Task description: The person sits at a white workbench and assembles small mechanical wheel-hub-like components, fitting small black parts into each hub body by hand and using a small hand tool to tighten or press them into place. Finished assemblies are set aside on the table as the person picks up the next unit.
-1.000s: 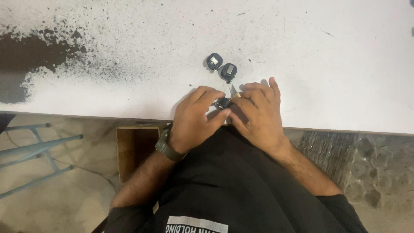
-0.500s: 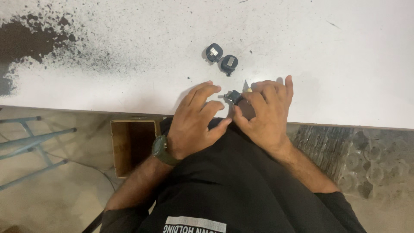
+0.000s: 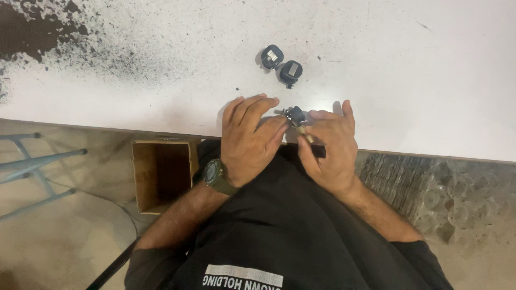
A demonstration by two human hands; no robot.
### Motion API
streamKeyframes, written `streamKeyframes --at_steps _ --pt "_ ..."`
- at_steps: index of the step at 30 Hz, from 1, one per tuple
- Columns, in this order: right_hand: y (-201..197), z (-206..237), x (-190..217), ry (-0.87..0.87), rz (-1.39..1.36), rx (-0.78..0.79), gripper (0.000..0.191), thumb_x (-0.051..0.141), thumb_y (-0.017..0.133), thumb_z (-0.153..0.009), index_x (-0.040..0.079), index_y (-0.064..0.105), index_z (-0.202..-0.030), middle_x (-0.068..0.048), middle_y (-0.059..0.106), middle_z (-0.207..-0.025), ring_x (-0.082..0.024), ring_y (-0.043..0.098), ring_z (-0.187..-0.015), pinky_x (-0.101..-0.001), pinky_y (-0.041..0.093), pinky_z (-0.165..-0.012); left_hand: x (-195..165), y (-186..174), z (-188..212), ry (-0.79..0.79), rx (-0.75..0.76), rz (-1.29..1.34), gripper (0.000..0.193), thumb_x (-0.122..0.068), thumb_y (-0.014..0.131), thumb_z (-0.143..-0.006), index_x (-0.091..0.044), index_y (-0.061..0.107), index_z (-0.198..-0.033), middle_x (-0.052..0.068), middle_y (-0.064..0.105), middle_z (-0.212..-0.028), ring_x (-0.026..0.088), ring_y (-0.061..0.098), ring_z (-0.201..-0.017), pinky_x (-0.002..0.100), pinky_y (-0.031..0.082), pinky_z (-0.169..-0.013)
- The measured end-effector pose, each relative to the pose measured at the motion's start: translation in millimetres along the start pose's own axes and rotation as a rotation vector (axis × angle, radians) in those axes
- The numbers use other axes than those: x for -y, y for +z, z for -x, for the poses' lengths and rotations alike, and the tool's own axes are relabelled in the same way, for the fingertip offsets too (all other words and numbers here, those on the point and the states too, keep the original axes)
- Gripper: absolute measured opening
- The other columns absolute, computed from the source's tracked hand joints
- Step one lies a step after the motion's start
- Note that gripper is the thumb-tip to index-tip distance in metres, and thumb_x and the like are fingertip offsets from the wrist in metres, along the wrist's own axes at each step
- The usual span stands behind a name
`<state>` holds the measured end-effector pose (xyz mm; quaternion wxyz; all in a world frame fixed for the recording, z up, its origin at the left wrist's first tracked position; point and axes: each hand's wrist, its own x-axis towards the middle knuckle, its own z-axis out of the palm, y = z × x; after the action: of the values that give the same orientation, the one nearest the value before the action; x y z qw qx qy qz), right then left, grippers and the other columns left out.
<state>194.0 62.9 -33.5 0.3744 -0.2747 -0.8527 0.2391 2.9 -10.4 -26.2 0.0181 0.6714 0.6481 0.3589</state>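
Pinching a small dark part (image 3: pixel 294 114) between both hands at the table (image 3: pixel 430 80) edge, centre frame, left hand (image 3: pixel 248 140) and right hand (image 3: pixel 328 150) grasp it by fingertips; it looks light, rigid, easily dropped

White table (image 3: pixel 430 64) speckled black at left; tan floor (image 3: pixel 54 241), open wooden box (image 3: pixel 161 174) below

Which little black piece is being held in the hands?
The small black part between both hands at the table's edge; the two other black parts lie untouched farther up.
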Motion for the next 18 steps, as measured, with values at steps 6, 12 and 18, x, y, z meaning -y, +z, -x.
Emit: streamKeyframes --at_steps 6,12,18 --pt "-7 -3 -3 0.080 0.113 -0.053 0.019 0.003 0.075 -0.097 0.008 0.063 -0.111 -0.011 0.070 -0.111 -0.029 0.067 -0.120 -0.0591 0.025 -0.129 1 1 1 -0.014 0.013 0.026 0.014 -0.018 0.080 -0.093 -0.012 0.075 -0.106 0.003 0.061 -0.131 0.024 0.055 -0.130 0.049 0.037 -0.115" --pt "-32 -10 -4 0.191 0.372 0.124 0.029 0.017 0.084 -0.084 0.006 0.069 -0.106 -0.016 0.064 -0.109 -0.037 0.059 -0.119 -0.0657 0.023 -0.119 1 1 -1 -0.019 0.029 0.021 0.016 -0.019 0.079 -0.093 -0.012 0.075 -0.107 0.003 0.064 -0.130 0.024 0.057 -0.129 0.048 0.038 -0.114" --pt "-41 -14 -16 0.136 0.380 0.141 0.019 0.012 0.080 -0.099 0.009 0.068 -0.114 -0.009 0.064 -0.111 -0.030 0.060 -0.119 -0.0596 0.031 -0.125 -4 1 -5 -0.033 -0.015 0.040 0.028 -0.027 0.081 -0.091 -0.008 0.072 -0.109 0.007 0.063 -0.126 0.026 0.057 -0.124 0.050 0.037 -0.111"
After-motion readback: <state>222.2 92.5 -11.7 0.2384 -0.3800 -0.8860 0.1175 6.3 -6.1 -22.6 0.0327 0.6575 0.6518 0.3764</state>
